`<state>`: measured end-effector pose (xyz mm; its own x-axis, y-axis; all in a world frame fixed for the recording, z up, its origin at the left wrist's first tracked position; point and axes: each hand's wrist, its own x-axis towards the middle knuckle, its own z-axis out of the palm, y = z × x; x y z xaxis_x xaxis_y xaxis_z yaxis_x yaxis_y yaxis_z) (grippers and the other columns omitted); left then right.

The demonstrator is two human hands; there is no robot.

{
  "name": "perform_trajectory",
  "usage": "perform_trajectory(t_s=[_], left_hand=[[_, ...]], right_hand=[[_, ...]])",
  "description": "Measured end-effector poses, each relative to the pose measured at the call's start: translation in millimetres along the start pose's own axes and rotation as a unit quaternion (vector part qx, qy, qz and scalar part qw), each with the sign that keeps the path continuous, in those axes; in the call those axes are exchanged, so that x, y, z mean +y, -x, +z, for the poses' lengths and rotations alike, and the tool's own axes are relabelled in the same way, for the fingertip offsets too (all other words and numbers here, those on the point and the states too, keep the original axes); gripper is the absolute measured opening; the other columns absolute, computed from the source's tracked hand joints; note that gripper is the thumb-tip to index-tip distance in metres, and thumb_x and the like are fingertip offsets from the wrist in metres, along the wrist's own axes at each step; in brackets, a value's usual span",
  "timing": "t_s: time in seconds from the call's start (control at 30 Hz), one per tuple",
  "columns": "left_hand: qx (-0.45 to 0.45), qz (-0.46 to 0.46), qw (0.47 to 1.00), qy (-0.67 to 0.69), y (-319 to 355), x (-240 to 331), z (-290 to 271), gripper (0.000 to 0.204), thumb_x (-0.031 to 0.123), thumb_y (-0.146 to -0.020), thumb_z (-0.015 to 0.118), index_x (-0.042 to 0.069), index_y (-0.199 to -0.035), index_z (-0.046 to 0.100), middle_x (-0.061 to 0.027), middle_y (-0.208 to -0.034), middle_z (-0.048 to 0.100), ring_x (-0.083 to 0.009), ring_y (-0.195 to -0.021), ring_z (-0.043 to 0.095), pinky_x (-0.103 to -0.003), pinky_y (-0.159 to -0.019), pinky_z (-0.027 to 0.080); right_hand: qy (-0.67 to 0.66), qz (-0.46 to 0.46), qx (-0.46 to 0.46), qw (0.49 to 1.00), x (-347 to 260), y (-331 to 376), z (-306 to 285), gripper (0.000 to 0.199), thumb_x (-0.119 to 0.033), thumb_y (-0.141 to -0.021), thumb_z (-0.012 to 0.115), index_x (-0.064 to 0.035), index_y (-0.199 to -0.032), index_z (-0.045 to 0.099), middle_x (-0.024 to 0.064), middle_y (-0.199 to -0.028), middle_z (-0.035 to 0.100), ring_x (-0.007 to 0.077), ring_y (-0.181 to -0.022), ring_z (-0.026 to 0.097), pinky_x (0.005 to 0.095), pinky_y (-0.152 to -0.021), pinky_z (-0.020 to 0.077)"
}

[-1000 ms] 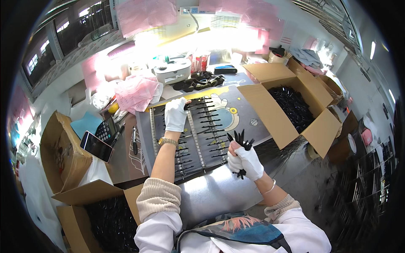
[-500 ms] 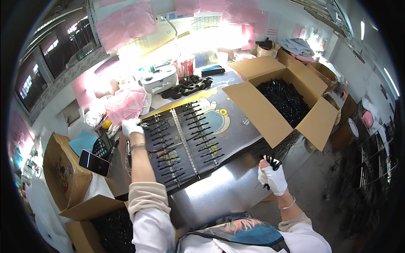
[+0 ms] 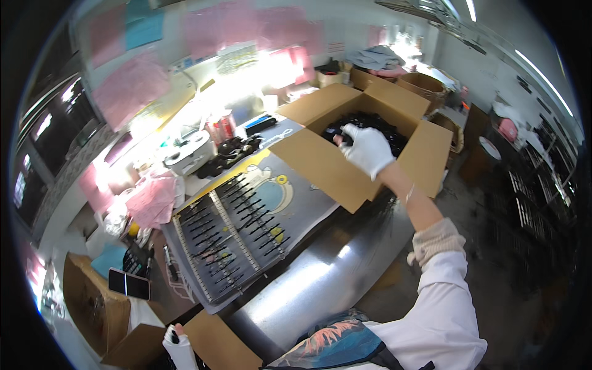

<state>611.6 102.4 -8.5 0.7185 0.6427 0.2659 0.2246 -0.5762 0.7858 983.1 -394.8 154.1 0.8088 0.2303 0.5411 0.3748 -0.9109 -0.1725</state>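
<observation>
My right hand (image 3: 370,153), in a white glove with bare fingertips, reaches over the open carton (image 3: 425,157) of black slender pieces (image 3: 370,126). Its thumb and forefinger look apart, and I see nothing held between them. At the lower left my left hand (image 3: 180,350), gloved the same way, is beside a flap of the lower carton (image 3: 219,345). Its fingers are closed with a small dark bit at the tips, too small to name. Between the hands, metal strips (image 3: 234,229) carrying rows of black pins (image 3: 250,209) lie on a grey printed mat (image 3: 314,194).
A phone (image 3: 129,283) and calculator (image 3: 137,260) stand at the left by an old carton (image 3: 92,302). Behind the mat are a white device (image 3: 188,154), black cloth-like items (image 3: 228,151) and crumpled pink paper (image 3: 151,200). The metal tabletop (image 3: 290,290) runs along the front.
My right hand has moved from the table's front, where it held black pieces, up to the open carton. My left hand has left the strips for the lower left. The view has turned right.
</observation>
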Motion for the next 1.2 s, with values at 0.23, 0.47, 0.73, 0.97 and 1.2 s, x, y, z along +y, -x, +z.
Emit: perform_trajectory(t_s=[0.23, 0.47, 0.73, 0.97, 1.2], left_hand=[[0.13, -0.051, 0.929, -0.344, 89.7, -41.6, -56.4, 0.034, 0.029, -0.095, 0.066, 0.005, -0.072, 0.058, -0.0226, -0.058, 0.055, -0.0443, -0.056, 0.056, -0.048, -0.048, 0.04], [0.077, -0.179, 0.868, -0.457, 127.9, -81.4, -78.1, 0.031, 0.037, -0.093, 0.065, 0.007, -0.083, 0.067, -0.022, -0.07, 0.066, -0.0434, -0.067, 0.065, -0.051, -0.059, 0.051], [0.101, -0.078, 0.889, -0.441, 131.4, -53.1, -77.9, 0.076, 0.027, -0.061, 0.09, 0.0, -0.125, 0.059, -0.0175, -0.137, 0.054, -0.038, -0.133, 0.043, -0.052, -0.108, 0.037], [-0.007, 0.078, 0.997, -0.02, 135.3, 39.4, 11.9, 0.021, 0.011, -0.088, 0.068, 0.001, -0.106, 0.072, -0.0177, -0.104, 0.072, -0.033, -0.099, 0.069, -0.039, -0.088, 0.054], [-0.012, 0.115, 0.985, 0.126, 124.5, 151.1, 150.2, 0.074, 0.03, -0.083, 0.078, -0.005, -0.14, 0.047, -0.0239, -0.14, 0.053, -0.0355, -0.131, 0.051, -0.042, -0.11, 0.042]], right_hand=[[0.164, -0.042, -0.007, 0.986, 5.5, -54.4, 35.7, 0.067, -0.042, -0.078, 0.079, -0.0026, -0.129, 0.06, 0.017, -0.137, 0.057, 0.0326, -0.118, 0.06, 0.0418, -0.1, 0.0487], [-0.245, -0.398, -0.055, 0.882, -136.7, 88.3, 77.9, 0.02, -0.015, -0.071, 0.076, -0.0104, -0.089, 0.067, 0.0076, -0.087, 0.064, 0.0279, -0.087, 0.065, 0.0405, -0.077, 0.0524], [-0.121, -0.541, -0.077, 0.829, -216.2, 145.2, 149.6, 0.018, -0.025, -0.071, 0.077, -0.0118, -0.075, 0.065, 0.0062, -0.079, 0.062, 0.0249, -0.088, 0.063, 0.0436, -0.101, 0.0442], [-0.198, -0.527, -0.081, 0.822, -243.2, 60.0, 101.2, 0.017, -0.027, -0.077, 0.074, -0.011, -0.075, 0.069, 0.0101, -0.072, 0.066, 0.0306, -0.075, 0.065, 0.043, -0.077, 0.0501], [-0.301, -0.228, -0.359, 0.853, -241.0, 12.1, -57.5, 0.045, -0.04, -0.096, 0.062, 0.0043, -0.101, 0.067, 0.0031, -0.081, 0.066, 0.0112, -0.075, 0.062, 0.0294, -0.069, 0.0503]])
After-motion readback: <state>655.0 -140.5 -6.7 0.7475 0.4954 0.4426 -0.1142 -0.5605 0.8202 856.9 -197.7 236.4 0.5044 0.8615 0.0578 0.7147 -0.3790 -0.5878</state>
